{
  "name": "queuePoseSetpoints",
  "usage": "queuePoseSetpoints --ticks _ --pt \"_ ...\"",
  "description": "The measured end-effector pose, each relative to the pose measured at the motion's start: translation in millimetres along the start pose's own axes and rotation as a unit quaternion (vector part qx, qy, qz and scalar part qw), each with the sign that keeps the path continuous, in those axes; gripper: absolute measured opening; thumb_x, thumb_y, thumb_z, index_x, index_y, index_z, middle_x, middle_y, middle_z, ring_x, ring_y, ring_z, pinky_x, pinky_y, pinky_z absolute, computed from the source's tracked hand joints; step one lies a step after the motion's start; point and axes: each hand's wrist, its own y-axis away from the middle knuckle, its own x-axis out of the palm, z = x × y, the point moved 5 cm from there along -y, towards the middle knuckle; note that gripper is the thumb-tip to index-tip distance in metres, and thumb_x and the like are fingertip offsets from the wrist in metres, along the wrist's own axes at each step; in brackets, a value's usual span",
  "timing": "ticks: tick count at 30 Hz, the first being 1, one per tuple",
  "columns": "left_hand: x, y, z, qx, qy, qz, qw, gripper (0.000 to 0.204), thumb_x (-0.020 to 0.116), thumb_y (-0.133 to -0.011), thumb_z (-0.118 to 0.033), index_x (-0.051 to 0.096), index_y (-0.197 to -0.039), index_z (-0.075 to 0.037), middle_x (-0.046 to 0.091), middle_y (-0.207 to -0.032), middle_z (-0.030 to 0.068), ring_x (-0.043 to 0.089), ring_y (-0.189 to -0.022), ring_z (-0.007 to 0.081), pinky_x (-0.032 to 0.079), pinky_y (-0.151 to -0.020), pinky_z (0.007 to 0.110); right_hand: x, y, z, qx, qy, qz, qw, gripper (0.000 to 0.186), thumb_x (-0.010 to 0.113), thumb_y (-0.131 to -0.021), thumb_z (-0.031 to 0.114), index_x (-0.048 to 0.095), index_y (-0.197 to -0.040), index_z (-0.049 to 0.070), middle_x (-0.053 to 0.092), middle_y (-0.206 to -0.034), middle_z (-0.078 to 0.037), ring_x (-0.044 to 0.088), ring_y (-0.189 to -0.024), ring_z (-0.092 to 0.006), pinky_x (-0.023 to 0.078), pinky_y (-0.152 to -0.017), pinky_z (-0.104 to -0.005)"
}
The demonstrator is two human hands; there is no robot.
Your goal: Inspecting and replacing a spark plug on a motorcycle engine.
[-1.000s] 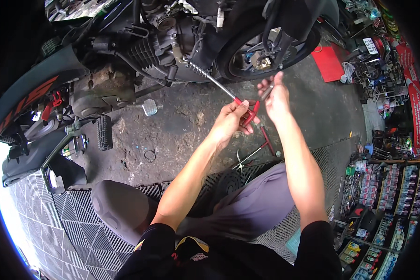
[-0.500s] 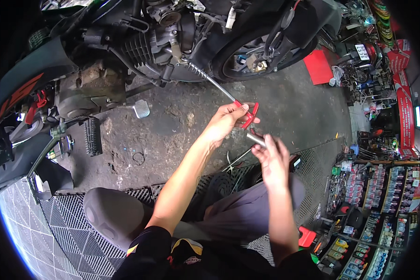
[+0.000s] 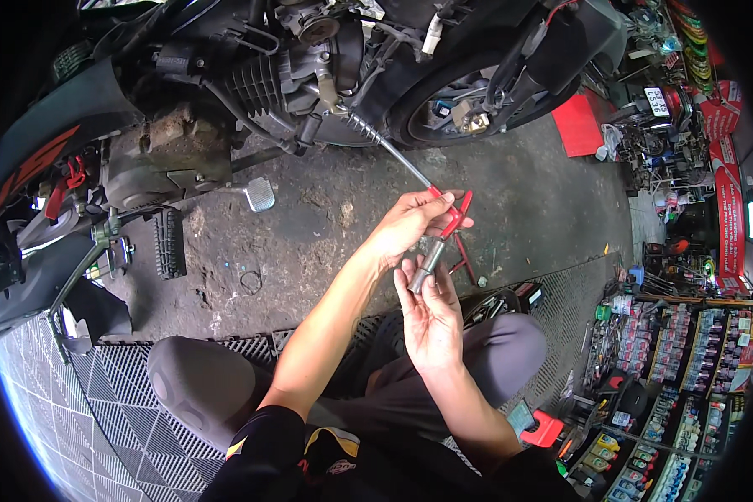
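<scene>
My left hand is closed round the red handle of a T-handle tool. Its steel shaft slants up to the motorcycle engine, with a coil spring around the far part. What the tip meets there is hard to make out. Just below, my right hand pinches a short steel tube like a long socket between fingers and thumb. The tube stands tilted, its upper end close to or against the red handle; I cannot tell whether they touch.
The motorcycle's front wheel stands beyond the hands. A red rod-shaped tool lies on the floor behind the right hand. Right of the wheel is a red sheet. Shelves of bottles line the right side. A foot pedal juts from the motorcycle.
My right hand has swung left and turned palm up, bringing the steel tube under the red handle. The red tool on the floor is now exposed. My left hand keeps its hold.
</scene>
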Motion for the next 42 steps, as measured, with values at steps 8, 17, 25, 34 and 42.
queuePoseSetpoints --ticks 8,17,25,34,42 --pt "-1 -6 4 -0.014 0.011 -0.015 1.000 0.039 0.056 -0.103 -0.030 0.062 -0.127 0.000 0.075 -0.101 0.0133 0.064 -0.083 0.0103 0.051 -0.078 0.026 -1 -26 10 -0.027 0.003 0.011 1.000 0.044 0.053 -0.101 0.002 0.042 -0.143 0.001 0.058 -0.132 -0.013 0.060 -0.123 -0.0289 0.044 -0.115 -0.0465" --pt "-3 -2 -6 -0.038 0.002 -0.036 0.999 0.029 0.060 -0.100 -0.026 0.068 -0.108 0.001 0.075 -0.097 0.0126 0.062 -0.069 0.0083 0.048 -0.060 0.021 -7 -52 26 0.033 0.042 -0.006 0.999 0.029 0.048 -0.103 0.006 0.053 -0.130 -0.005 0.065 -0.120 -0.016 0.062 -0.119 -0.0248 0.048 -0.111 -0.0418" --pt "4 0 -5 -0.016 -0.004 -0.044 0.999 0.030 0.053 -0.103 -0.026 0.066 -0.117 -0.003 0.066 -0.085 0.0024 0.061 -0.072 0.0094 0.051 -0.061 0.025 -5 -80 69 0.006 0.139 0.025 0.990 0.028 0.055 -0.103 0.014 0.057 -0.129 0.001 0.068 -0.115 -0.010 0.066 -0.107 -0.0200 0.056 -0.094 -0.0340" --pt "38 37 -16 0.050 -0.386 -0.156 0.908 0.048 0.056 -0.093 -0.036 0.062 -0.113 0.007 0.068 -0.091 0.0330 0.068 -0.090 0.0471 0.052 -0.083 0.051 8 -116 113 0.028 0.574 0.059 0.817 0.032 0.062 -0.099 0.011 0.057 -0.130 0.004 0.065 -0.106 -0.005 0.061 -0.095 -0.0113 0.050 -0.084 -0.0280" --pt "31 33 -10 0.088 -0.503 -0.177 0.841 0.032 0.067 -0.076 -0.022 0.068 -0.090 0.006 0.065 -0.079 0.0323 0.069 -0.084 0.0442 0.054 -0.079 0.051 29 -154 84 0.102 0.264 -0.021 0.959 0.032 0.065 -0.097 0.041 0.056 -0.095 0.010 0.055 -0.076 0.000 0.057 -0.073 -0.0152 0.051 -0.075 -0.0340"
